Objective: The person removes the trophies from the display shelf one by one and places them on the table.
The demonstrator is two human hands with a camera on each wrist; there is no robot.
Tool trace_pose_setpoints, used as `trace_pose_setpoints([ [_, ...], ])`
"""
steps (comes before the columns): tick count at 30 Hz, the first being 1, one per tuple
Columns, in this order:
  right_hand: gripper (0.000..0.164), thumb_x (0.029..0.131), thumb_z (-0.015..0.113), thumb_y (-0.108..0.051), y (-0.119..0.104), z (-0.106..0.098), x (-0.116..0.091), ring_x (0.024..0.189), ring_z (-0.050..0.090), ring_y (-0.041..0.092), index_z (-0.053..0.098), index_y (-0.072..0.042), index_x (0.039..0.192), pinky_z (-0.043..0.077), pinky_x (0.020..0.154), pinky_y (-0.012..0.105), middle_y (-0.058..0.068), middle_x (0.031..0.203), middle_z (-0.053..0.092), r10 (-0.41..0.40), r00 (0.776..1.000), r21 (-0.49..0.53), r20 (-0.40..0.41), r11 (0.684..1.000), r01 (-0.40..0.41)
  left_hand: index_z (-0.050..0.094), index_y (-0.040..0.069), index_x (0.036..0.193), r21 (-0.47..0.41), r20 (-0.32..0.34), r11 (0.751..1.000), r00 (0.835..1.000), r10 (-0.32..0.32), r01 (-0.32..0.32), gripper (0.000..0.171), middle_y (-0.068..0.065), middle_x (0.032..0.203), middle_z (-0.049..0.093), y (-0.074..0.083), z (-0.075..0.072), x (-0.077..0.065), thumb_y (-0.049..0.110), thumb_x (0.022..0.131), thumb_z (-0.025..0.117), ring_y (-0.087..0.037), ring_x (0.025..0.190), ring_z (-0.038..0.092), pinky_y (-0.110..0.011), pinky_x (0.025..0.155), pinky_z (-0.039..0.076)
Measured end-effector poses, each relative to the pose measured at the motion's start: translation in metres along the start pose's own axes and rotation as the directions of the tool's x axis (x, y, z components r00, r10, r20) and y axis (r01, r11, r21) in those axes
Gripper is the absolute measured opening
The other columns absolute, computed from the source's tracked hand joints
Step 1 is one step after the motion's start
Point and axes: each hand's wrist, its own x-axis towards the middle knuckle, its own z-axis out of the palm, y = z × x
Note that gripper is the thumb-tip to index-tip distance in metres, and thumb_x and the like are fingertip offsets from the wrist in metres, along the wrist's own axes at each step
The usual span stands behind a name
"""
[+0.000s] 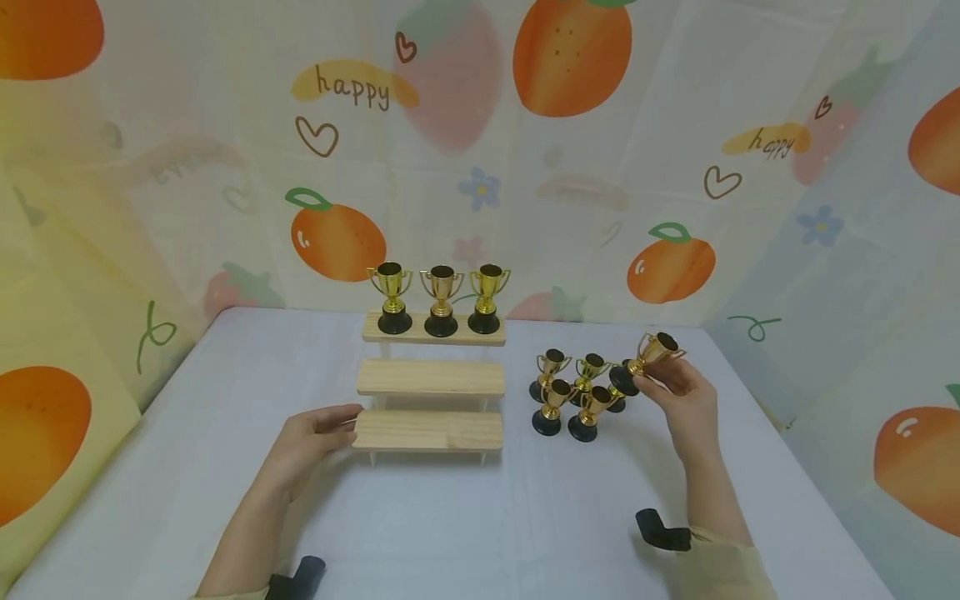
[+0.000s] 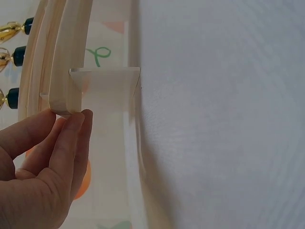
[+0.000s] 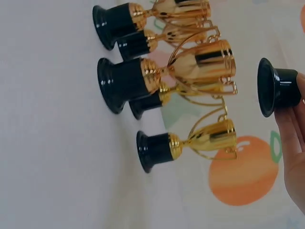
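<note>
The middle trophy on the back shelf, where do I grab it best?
I'd pinch the middle trophy at its narrow gold neck, just above the black base, coming from the front. It stands upright, and the left trophy and right trophy flank it, so the sides look tighter.

I have open passage across the tabletop in front of the stepped stand, and free room over its middle board and front board. Three trophies obstruct the top board, with the patterned backdrop behind them. The left hand, pinching the front board's left end, blocks that side. To the right, five clustered trophies leave me a narrow lane beside the stand; the right hand and its raised trophy obstruct the cluster's right edge.
</note>
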Motion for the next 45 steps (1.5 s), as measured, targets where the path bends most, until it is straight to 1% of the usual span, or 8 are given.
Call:
trace_pose_setpoints([
  [7, 0.036, 0.082, 0.078, -0.005, 0.012, -0.012, -0.003, 0.095, 0.068, -0.006, 0.067, -0.008, 0.116, 0.054, 0.082, 0.007, -0.019, 0.096, 0.072, 0.024, 0.998, 0.112, -0.062, 0.994, -0.017, 0.050, -0.004, 0.140, 0.009, -0.008, 1.000, 1.000, -0.001, 0.001, 0.051, -0.026, 0.143, 0.054, 0.001, -0.001, 0.000, 0.004, 0.092, 0.063, -0.033, 0.131, 0.057, -0.012, 0.086, 0.052],
  [9, 0.036, 0.083, 0.078, -0.006, 0.015, -0.014, -0.003, 0.095, 0.068, -0.006, 0.067, -0.008, 0.117, 0.054, 0.082, 0.006, -0.020, 0.096, 0.072, 0.021, 0.998, 0.098, -0.064, 0.995, -0.015, 0.051, -0.004, 0.140, 0.012, -0.014, 1.000, 1.000, -0.005, 0.005, 0.050, -0.026, 0.143, 0.054, 0.002, 0.000, -0.001, 0.004, 0.092, 0.063, -0.032, 0.130, 0.058, -0.012, 0.086, 0.052],
  [16, 0.038, 0.083, 0.078, -0.009, 0.023, -0.020, -0.004, 0.094, 0.067, -0.008, 0.065, -0.007, 0.119, 0.053, 0.080, 0.005, -0.022, 0.095, 0.070, 0.066, 0.995, 0.058, -0.080, 0.996, -0.062, 0.051, -0.002, 0.141, 0.004, -0.012, 1.000, 1.000, -0.009, 0.009, 0.050, -0.025, 0.143, 0.054, 0.004, -0.001, -0.002, 0.005, 0.092, 0.062, -0.032, 0.131, 0.057, -0.012, 0.088, 0.051],
  [18, 0.039, 0.084, 0.078, -0.012, 0.025, -0.021, -0.004, 0.094, 0.066, -0.009, 0.064, -0.007, 0.121, 0.052, 0.081, 0.005, -0.024, 0.095, 0.069, 0.075, 0.995, 0.025, -0.072, 0.997, -0.074, 0.051, -0.002, 0.141, 0.006, -0.012, 1.000, 1.000, -0.013, 0.013, 0.050, -0.025, 0.143, 0.054, 0.004, -0.001, -0.002, 0.005, 0.093, 0.062, -0.033, 0.131, 0.056, -0.012, 0.088, 0.052],
  [24, 0.038, 0.086, 0.077, -0.020, 0.034, -0.025, -0.007, 0.092, 0.063, -0.014, 0.063, -0.007, 0.120, 0.051, 0.081, 0.003, -0.031, 0.093, 0.065, 0.101, 0.995, -0.097, -0.002, 0.990, -0.101, 0.051, -0.002, 0.141, 0.014, -0.016, 1.000, 1.000, -0.018, 0.018, 0.050, -0.025, 0.143, 0.054, 0.005, -0.001, -0.002, 0.006, 0.093, 0.062, -0.034, 0.131, 0.056, -0.014, 0.089, 0.053],
  [31, 0.039, 0.087, 0.076, -0.025, 0.047, -0.028, -0.008, 0.093, 0.061, -0.016, 0.062, -0.008, 0.118, 0.050, 0.081, 0.005, -0.035, 0.094, 0.063, 0.129, 0.989, -0.157, 0.077, 0.981, -0.116, 0.052, -0.003, 0.140, 0.020, -0.013, 1.000, 1.000, -0.012, 0.012, 0.050, -0.025, 0.142, 0.055, 0.004, -0.001, -0.001, 0.006, 0.092, 0.063, -0.033, 0.130, 0.057, -0.014, 0.089, 0.053],
  [41, 0.046, 0.087, 0.076, -0.026, 0.063, -0.032, -0.008, 0.096, 0.060, -0.015, 0.059, -0.001, 0.122, 0.051, 0.084, 0.008, -0.032, 0.097, 0.063, 0.143, 0.968, -0.210, 0.207, 0.973, -0.099, 0.053, -0.003, 0.139, 0.021, -0.025, 1.000, 0.999, -0.023, 0.023, 0.049, -0.025, 0.141, 0.056, 0.002, 0.001, -0.001, 0.005, 0.092, 0.063, -0.033, 0.129, 0.059, -0.020, 0.092, 0.056],
  [45, 0.048, 0.087, 0.076, -0.022, 0.063, -0.031, -0.006, 0.097, 0.060, -0.014, 0.058, 0.002, 0.125, 0.052, 0.085, 0.009, -0.030, 0.099, 0.064, 0.139, 0.959, -0.189, 0.245, 0.978, -0.094, 0.053, -0.002, 0.139, 0.026, -0.031, 0.999, 0.999, -0.024, 0.025, 0.049, -0.025, 0.141, 0.056, 0.002, 0.001, -0.001, 0.005, 0.092, 0.063, -0.033, 0.129, 0.059, -0.021, 0.092, 0.057],
])
